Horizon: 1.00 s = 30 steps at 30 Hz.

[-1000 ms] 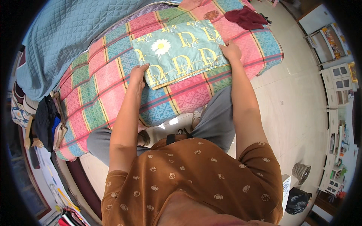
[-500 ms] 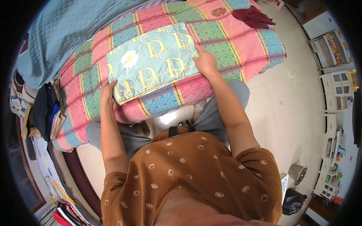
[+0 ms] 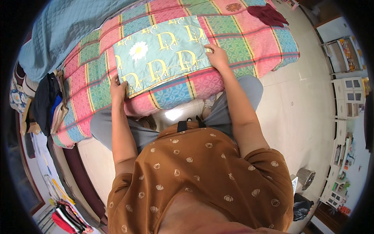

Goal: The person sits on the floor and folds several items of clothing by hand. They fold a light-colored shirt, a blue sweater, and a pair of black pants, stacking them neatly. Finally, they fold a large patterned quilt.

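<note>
A folded light-green cloth [image 3: 156,52] with yellow lettering and a white daisy print lies flat on a plaid bedspread [image 3: 171,95] in pink, green and blue. My left hand [image 3: 118,90] grips its near left corner, thumb on the top face and fingers at the side edge. At the right edge my right hand [image 3: 218,58] has its fingers bent and its thumb against the cloth, closed on that border. The fingertips on the underside are hidden.
A blue quilt [image 3: 70,43] is heaped at the far left of the bed. A maroon garment [image 3: 268,15] lies at the far right. Dark clothes [image 3: 46,103] hang by the left side. On the floor at right are a woven bin [image 3: 305,178] and a black bag [image 3: 302,206].
My right fingers have bent more at the cloth's right edge, and my left thumb and fingers have spread around the left corner. The cloth stays in nearly the same place on the bed.
</note>
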Motion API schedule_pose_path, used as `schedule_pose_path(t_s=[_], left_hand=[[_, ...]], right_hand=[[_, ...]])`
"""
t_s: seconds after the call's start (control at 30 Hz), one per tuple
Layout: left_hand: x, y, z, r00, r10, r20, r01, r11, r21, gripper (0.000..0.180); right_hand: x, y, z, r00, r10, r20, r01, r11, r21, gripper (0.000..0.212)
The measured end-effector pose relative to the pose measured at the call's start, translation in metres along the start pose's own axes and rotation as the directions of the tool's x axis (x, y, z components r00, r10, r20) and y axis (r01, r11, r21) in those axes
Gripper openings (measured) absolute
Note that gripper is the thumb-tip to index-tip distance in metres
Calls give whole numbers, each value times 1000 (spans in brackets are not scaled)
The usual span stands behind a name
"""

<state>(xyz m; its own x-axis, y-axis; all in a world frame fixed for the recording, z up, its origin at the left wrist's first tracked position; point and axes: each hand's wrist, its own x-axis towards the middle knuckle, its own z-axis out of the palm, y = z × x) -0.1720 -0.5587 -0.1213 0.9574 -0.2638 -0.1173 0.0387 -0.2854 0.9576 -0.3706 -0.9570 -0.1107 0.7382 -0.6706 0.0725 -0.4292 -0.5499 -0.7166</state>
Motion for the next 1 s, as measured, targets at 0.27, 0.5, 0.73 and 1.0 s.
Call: schedule_pose_path(t_s=[0.27,0.5,0.73,1.0], left_hand=[[6,-14,-9,1000,4,-13,-4,1000,-26,56],[-5,-2,-4,999,32,40,-33,999,27,62],[-6,-7,-2,998,50,27,-51,997,54,68],[-20,4,-4,999,51,11,-52,993,102,74]], right_hand=[[3,17,9,1000,-15,-27,17,997,79,31],[10,40,14,1000,-7,-18,11,973,230,31],[-2,27,10,999,-22,-44,32,973,227,30],[-5,23,13,983,-113,-148,103,992,-70,27]])
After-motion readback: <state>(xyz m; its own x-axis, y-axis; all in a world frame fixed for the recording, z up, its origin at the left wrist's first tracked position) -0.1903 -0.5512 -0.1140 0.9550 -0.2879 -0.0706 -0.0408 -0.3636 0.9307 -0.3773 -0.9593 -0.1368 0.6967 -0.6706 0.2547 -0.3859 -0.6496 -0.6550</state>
